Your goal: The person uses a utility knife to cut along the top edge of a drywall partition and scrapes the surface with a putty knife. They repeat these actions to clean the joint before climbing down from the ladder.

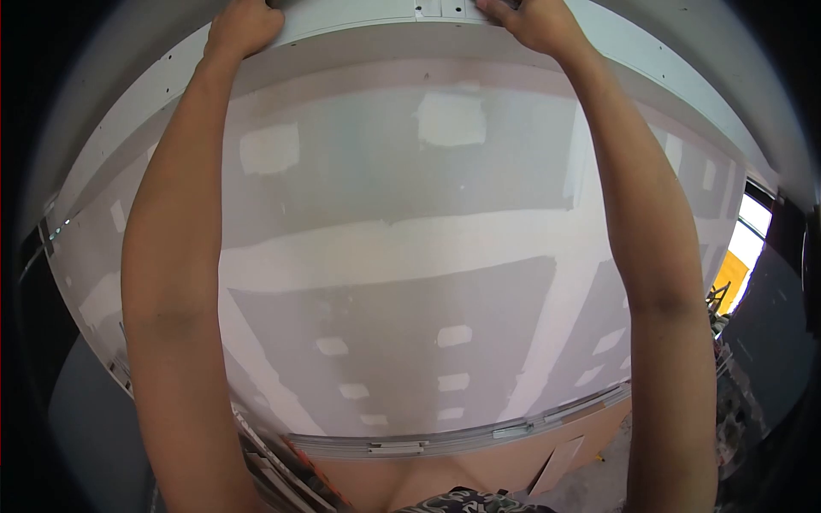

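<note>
Matt plasterboard wall (385, 171) — smooth pale filler patches (451, 118); metal track (410, 446).

We see both arms raised, left hand (244, 26) and right hand (534, 21) touching the white ceiling panel (368, 13) edge, fingers cut off at frame top. Below the panel: patched drywall (393, 256), then metal track (410, 445).

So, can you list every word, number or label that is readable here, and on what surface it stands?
None can be read. The patched drywall, the ceiling board touched by the left hand and right hand, and the metal track below show no words, numbers or labels. The yellow thing at the opening is too small to tell.
</note>
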`<state>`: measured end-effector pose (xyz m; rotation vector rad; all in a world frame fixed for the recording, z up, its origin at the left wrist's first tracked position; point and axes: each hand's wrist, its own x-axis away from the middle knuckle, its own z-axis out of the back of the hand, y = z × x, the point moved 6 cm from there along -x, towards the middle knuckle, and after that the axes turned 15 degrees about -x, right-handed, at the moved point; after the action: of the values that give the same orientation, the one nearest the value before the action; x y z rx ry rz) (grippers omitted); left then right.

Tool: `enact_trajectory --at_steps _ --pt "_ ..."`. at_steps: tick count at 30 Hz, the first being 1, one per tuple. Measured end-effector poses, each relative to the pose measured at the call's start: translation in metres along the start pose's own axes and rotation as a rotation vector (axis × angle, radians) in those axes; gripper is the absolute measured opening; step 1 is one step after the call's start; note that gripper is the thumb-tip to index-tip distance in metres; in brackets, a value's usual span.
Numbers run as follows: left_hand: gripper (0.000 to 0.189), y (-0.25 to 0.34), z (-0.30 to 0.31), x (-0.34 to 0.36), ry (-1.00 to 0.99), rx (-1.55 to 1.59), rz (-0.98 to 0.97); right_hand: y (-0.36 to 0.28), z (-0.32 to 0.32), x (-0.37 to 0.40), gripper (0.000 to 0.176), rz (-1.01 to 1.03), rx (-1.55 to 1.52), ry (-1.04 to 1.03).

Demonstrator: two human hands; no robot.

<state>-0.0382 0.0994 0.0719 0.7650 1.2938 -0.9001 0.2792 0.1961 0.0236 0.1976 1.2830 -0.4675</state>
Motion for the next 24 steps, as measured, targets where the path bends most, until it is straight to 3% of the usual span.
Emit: enact_trajectory --at_steps 7,10,15,22,24 --pt "0.028 -0.001 -0.002 0.002 -0.029 0.033 0.027 -0.005 0.001 0.001 0.037 -0.002 -0.009 -0.073" --pt "0.028 0.005 0.002 0.007 0.07 0.012 -0.011 0.004 0.0 0.003 0.038 0.095 -0.007 -0.059" --pt "0.031 0.008 0.001 0.006 -0.1 -0.017 0.117 0.003 -0.001 0.015 0.038 0.121 -0.033 -0.059" --pt "0.031 0.008 0.002 0.006 -0.052 -0.013 0.112 0.006 -0.008 0.014 0.036 -0.006 -0.002 -0.104" --pt "0.031 0.008 0.002 0.007 -0.109 0.005 0.121 0.008 -0.009 0.013 0.035 0.048 0.004 -0.095"
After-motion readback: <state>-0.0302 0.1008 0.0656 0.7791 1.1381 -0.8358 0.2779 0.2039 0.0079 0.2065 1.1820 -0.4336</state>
